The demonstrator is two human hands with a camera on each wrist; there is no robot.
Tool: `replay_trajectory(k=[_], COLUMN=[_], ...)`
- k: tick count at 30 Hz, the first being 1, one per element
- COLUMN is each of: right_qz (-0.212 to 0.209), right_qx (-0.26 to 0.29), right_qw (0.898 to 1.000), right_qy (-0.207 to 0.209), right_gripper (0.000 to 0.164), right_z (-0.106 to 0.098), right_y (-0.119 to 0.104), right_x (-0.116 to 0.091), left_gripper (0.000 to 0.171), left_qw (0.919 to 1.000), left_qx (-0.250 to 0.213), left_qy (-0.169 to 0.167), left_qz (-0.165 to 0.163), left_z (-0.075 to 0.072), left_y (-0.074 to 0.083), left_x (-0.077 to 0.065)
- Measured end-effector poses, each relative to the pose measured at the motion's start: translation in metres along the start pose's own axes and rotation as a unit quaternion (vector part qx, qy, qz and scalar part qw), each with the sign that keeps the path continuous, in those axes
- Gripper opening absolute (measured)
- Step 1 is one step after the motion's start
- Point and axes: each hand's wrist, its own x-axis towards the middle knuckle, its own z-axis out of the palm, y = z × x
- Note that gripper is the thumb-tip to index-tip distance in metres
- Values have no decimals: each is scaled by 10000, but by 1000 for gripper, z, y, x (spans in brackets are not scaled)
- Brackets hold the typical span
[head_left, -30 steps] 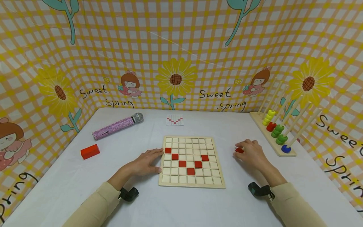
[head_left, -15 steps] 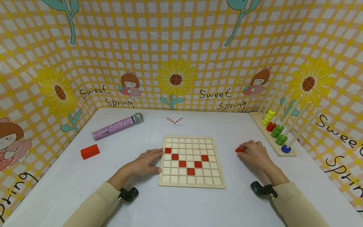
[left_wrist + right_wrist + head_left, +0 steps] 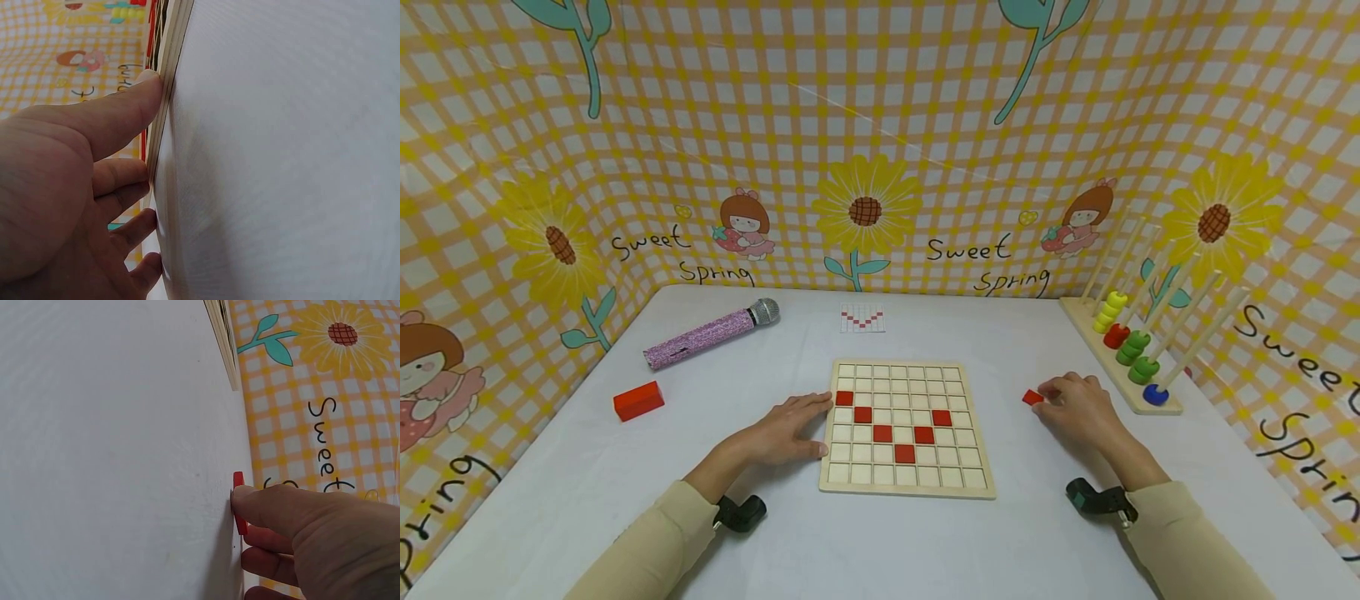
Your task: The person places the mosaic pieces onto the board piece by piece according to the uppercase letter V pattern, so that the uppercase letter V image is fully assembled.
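A square wooden grid board lies in the middle of the white table. Several red square tiles, such as one red tile, sit in its cells and form a V shape. My left hand rests at the board's left edge; in the left wrist view its thumb and fingertips touch the board's side. To the right of the board, my right hand pinches a loose red square tile by its right corner, low at the tabletop. The right wrist view shows the thumb against this tile, the fingers partly hidden behind.
A small card with a red V pattern lies behind the board. At the left are a glittery pink microphone and a red block. A wooden bead-peg stand stands at the right. Patterned cloth walls the back and sides.
My right hand has shifted slightly right, and more of the red tile shows past its fingertips. The tile stays at about the same spot. My left hand and the board have not moved.
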Motion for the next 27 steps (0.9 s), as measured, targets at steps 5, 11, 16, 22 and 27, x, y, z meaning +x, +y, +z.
replay_trajectory(k=[5, 11, 16, 22, 27], right_qz=[9, -4, -4, -124, -165], right_qx=[24, 71, 98, 90, 140], right_qw=[10000, 10000, 10000, 9998, 9996], right_qy=[25, 46, -9, 115, 197], right_gripper=[33, 30, 28, 27, 27], right_z=[1, 1, 1, 2, 3], right_y=[5, 7, 8, 7, 3], right_x=[1, 1, 2, 1, 0], left_gripper=[70, 70, 70, 70, 70], left_qw=[10000, 10000, 10000, 10000, 10000], left_qx=[21, 48, 50, 31, 2], left_qy=[-10, -22, -17, -18, -18], left_qz=[-2, -34, -38, -44, -43], left_z=[-1, -1, -1, -1, -1], left_y=[1, 2, 2, 2, 2], left_x=[0, -1, -1, 0, -1])
